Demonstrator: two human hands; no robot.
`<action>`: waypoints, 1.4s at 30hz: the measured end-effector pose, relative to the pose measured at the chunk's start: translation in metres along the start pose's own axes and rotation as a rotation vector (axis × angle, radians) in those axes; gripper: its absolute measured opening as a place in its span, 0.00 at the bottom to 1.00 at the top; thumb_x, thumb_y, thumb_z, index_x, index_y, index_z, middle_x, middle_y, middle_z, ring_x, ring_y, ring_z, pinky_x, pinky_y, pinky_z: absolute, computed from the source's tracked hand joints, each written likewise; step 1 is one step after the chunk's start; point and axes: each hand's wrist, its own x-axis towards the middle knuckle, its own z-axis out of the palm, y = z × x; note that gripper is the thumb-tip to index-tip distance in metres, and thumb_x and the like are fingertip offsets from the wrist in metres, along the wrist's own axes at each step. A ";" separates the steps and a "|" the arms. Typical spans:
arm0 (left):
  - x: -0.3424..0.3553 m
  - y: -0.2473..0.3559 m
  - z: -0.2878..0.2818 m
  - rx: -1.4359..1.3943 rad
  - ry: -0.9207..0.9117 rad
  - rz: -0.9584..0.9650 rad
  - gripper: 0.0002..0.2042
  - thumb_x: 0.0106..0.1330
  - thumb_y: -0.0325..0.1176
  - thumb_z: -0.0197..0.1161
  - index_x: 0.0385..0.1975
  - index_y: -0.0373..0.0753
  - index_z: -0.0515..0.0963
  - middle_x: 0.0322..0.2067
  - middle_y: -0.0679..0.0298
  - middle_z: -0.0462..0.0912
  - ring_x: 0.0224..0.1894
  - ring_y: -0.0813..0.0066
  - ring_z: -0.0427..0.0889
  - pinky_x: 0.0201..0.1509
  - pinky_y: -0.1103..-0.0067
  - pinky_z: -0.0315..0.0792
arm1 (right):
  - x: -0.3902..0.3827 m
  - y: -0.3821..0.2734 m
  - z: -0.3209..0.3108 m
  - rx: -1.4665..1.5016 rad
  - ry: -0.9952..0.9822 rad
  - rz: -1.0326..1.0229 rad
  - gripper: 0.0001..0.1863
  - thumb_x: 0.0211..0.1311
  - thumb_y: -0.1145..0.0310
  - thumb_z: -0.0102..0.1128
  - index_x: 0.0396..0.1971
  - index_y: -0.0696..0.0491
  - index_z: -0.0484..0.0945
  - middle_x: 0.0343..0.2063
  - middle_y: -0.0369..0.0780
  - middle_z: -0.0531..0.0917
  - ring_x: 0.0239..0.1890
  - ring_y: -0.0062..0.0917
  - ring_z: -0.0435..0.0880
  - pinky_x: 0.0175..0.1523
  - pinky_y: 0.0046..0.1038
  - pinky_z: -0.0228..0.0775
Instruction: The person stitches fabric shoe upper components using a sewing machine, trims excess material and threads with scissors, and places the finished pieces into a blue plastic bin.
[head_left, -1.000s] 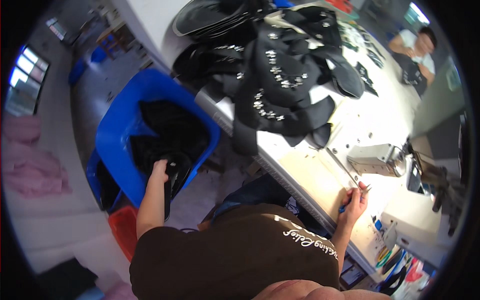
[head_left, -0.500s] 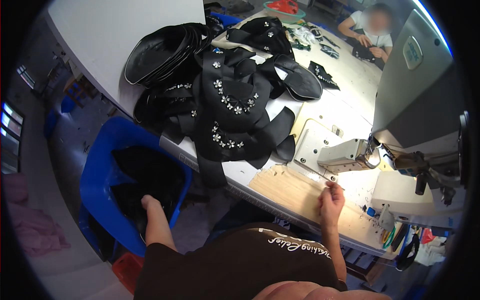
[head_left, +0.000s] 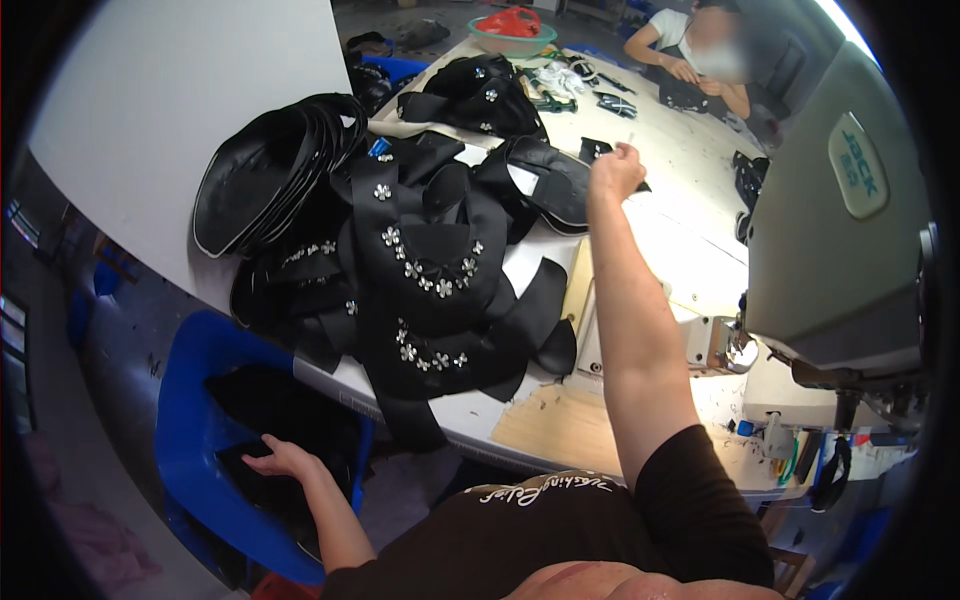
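Left hand (head_left: 283,459) hangs unclenched over a blue tub (head_left: 183,440), near left; right hand (head_left: 619,173), grip unclear, meets jewelled black cloth (head_left: 594,149), likely soft, light, best pinched by its edge.

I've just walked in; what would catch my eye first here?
The heap of black pieces with sparkling flower trims, left of centre on the pale table. Then the bulky grey sewing machine at the right, and the blue tub at lower left, where the left hand meets dark cloth.
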 end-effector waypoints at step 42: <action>-0.263 0.134 0.016 -0.053 -2.484 -0.525 0.22 0.62 0.38 0.65 0.53 0.36 0.67 0.43 0.56 0.79 0.38 0.67 0.84 0.37 0.75 0.80 | -0.148 0.059 -0.395 0.253 -0.995 -0.286 0.11 0.48 0.83 0.54 0.33 0.56 0.79 0.26 0.39 0.77 0.26 0.21 0.74 0.31 0.22 0.66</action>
